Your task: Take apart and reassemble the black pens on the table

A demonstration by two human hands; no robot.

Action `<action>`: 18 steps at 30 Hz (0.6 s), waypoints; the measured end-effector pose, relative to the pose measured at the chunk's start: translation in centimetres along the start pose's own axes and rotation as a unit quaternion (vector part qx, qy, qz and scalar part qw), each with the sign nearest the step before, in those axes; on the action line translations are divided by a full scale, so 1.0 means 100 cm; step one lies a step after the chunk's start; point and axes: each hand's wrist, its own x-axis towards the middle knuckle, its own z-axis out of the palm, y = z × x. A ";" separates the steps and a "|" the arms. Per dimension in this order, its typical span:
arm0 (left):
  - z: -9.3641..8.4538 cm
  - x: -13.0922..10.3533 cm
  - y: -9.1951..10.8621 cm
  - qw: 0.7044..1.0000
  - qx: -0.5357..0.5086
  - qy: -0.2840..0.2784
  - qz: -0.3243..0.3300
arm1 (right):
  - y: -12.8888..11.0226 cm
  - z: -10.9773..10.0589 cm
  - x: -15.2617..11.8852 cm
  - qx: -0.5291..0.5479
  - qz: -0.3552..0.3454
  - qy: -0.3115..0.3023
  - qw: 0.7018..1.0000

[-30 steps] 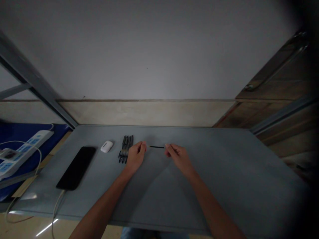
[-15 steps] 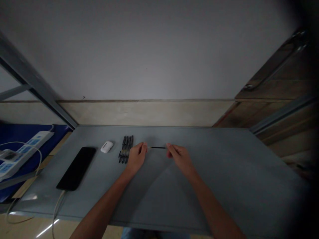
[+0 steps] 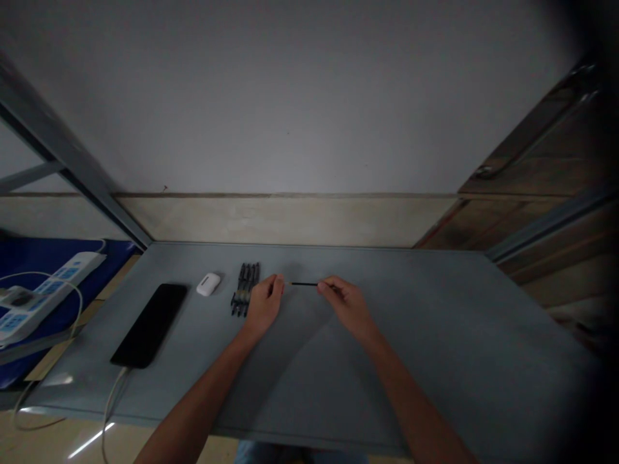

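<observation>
Tabletop [image 3: 435,354], pens [image 3: 246,278], phone [image 3: 149,325] (cabled), black rod [image 3: 305,284]

No legible text, label, brand, number or sign on anything in view

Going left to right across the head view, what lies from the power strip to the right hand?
Power strip, black phone, small white case, dark pens, left hand, thin black rod, right hand.

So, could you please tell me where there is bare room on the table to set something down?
The left side is crowded: phone, white case and pens by the left hand. The widest free patch of table lies right of the right hand; a smaller one runs from the held black stick to the front edge.
</observation>
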 end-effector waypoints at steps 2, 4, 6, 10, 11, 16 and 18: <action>0.001 0.000 0.000 1.000 0.012 -0.003 0.003 | 0.000 0.000 -0.001 0.006 0.015 -0.004 1.000; 0.001 -0.001 0.001 1.000 0.017 -0.006 0.005 | 0.001 0.000 -0.001 0.007 0.024 -0.006 1.000; 0.001 -0.001 0.002 1.000 0.010 -0.010 -0.001 | 0.002 0.000 0.000 -0.004 0.020 -0.008 1.000; 0.000 -0.001 0.001 1.000 -0.010 -0.004 -0.017 | 0.002 0.000 0.002 -0.013 -0.005 -0.004 1.000; -0.001 -0.001 0.001 1.000 -0.011 -0.002 -0.018 | 0.002 0.001 0.002 -0.010 -0.009 -0.004 1.000; -0.001 0.000 0.000 1.000 -0.002 -0.001 -0.006 | -0.001 0.001 0.001 0.013 0.011 -0.012 1.000; -0.001 -0.001 0.001 1.000 0.005 -0.003 0.000 | -0.001 0.001 0.000 0.023 0.025 -0.017 0.999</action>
